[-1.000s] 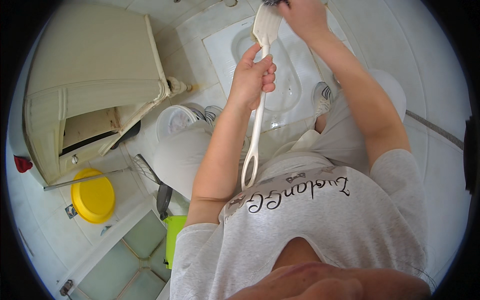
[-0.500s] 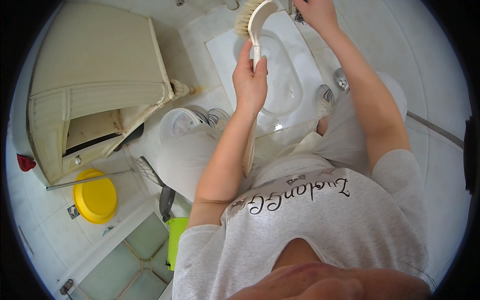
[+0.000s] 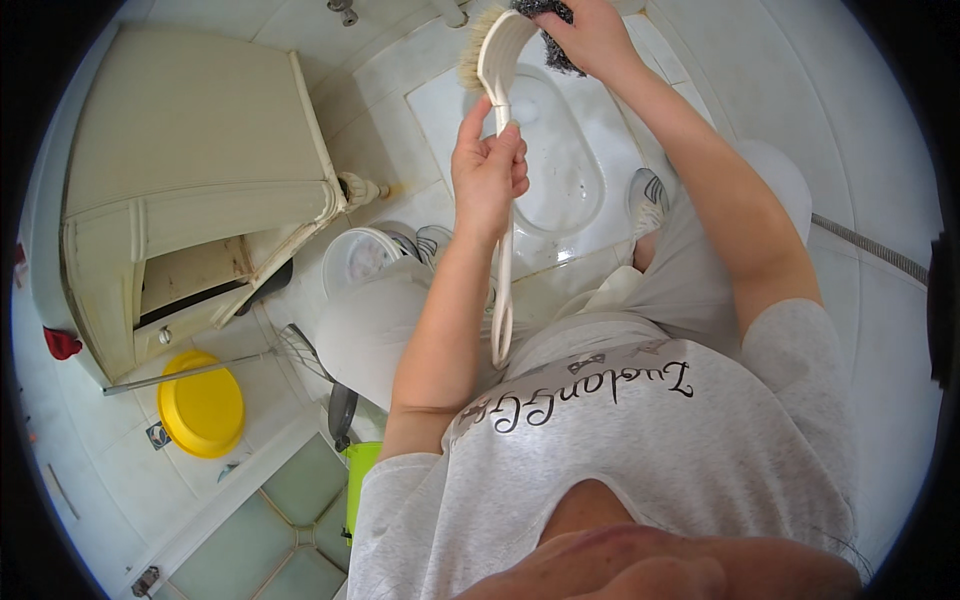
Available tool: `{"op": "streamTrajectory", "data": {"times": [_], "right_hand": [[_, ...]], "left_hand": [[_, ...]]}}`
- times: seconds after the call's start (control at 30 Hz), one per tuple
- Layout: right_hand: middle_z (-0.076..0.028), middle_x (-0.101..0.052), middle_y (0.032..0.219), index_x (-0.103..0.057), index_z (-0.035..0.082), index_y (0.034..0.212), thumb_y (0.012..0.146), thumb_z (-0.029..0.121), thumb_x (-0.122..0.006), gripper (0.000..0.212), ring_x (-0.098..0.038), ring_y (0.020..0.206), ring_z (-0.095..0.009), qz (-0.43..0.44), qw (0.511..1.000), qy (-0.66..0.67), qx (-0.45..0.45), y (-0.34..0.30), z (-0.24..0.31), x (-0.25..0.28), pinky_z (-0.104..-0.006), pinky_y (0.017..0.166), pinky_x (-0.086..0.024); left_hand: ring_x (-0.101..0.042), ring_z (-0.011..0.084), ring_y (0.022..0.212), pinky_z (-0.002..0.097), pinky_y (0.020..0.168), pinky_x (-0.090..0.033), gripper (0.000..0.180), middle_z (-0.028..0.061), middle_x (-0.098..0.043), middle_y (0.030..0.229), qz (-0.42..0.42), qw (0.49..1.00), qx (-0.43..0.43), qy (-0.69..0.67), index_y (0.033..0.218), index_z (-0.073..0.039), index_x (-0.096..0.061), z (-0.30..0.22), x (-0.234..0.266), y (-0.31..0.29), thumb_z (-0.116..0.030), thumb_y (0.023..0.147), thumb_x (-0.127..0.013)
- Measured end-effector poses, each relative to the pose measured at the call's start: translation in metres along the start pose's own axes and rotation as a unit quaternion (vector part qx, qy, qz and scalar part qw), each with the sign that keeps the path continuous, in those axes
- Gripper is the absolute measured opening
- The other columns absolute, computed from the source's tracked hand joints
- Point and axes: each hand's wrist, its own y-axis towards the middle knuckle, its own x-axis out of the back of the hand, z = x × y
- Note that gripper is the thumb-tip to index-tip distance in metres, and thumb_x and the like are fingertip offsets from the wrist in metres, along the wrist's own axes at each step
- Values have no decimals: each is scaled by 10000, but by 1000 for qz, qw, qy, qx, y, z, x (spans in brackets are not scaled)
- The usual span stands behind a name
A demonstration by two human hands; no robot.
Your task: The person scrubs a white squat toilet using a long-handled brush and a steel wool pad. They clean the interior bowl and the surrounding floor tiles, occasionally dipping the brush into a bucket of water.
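Note:
My left hand (image 3: 488,178) is closed round the handle of a white long-handled scrubbing brush (image 3: 505,250), just below its head. The pale bristles point left and the loop end of the handle hangs near my lap. At the top, my right hand (image 3: 590,38) pinches a dark grey, curly scouring pad (image 3: 562,52) beside the brush head, touching or nearly touching its tip. Both hands are above a white squat toilet (image 3: 560,190) set in the tiled floor.
At left stands a cream cabinet (image 3: 190,130) with an open front compartment. A yellow basin (image 3: 200,405), a white bucket (image 3: 358,262) and a green bin (image 3: 362,475) are on my left. My shoes flank the toilet. A grey hose (image 3: 870,247) runs along the right.
My right hand has moved left and down toward the brush head, bringing the scouring pad into fuller view. The brush has shifted slightly left and down in my left hand.

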Motion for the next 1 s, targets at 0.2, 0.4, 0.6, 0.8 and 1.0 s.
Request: {"op": "streamTrajectory", "data": {"times": [0.2, 0.4, 0.6, 0.8, 1.0], "right_hand": [[-133, -599, 803, -600, 41, 972, 738, 6, -532, 247, -576, 789, -293, -31, 972, 217, -79, 1, 33, 22, -386, 717, -454], [-117, -564, 914, -622, 79, 976, 711, -19, -510, 304, -535, 878, -312, -30, 979, 20, 200, -7, 37, 22, -366, 773, -434], [-136, -576, 957, -613, 51, 991, 726, -21, -504, 295, -555, 889, -328, 9, 998, 36, 47, 1, 9, 21, -383, 755, -443], [-145, -566, 924, -609, 40, 1000, 723, -19, -521, 296, -544, 877, -334, -69, 973, 62, 210, -1, 42, 22, -390, 754, -443], [-69, -572, 947, -606, 76, 1030, 742, -4, -559, 303, -546, 892, -238, 48, 995, -24, 89, -26, 14, -5, -331, 736, -471]], "left_hand": [[-300, 52, 463, 196, 390, -230, 445, 9, -437, 647, 28, 1000, -12, -7, 1319, -120, -336, -10, 6, 6, -95, 904, -493], [-304, 50, 461, 194, 390, -229, 423, 13, -443, 648, 3, 999, -23, 30, 1307, -123, -348, -6, -4, 3, -104, 910, -492], [-293, 49, 466, 189, 395, -225, 388, 23, -433, 668, 20, 999, 3, -42, 1285, -143, -357, -14, 3, 7, -112, 918, -479], [-280, 51, 465, 186, 391, -225, 360, 18, -404, 660, 50, 997, 35, -49, 1275, -153, -347, -13, 1, 3, -124, 930, -448], [-263, 53, 462, 184, 389, -232, 335, -8, -338, 634, 45, 996, -19, -81, 1264, -161, -346, -27, 8, 5, -142, 940, -429]]}}
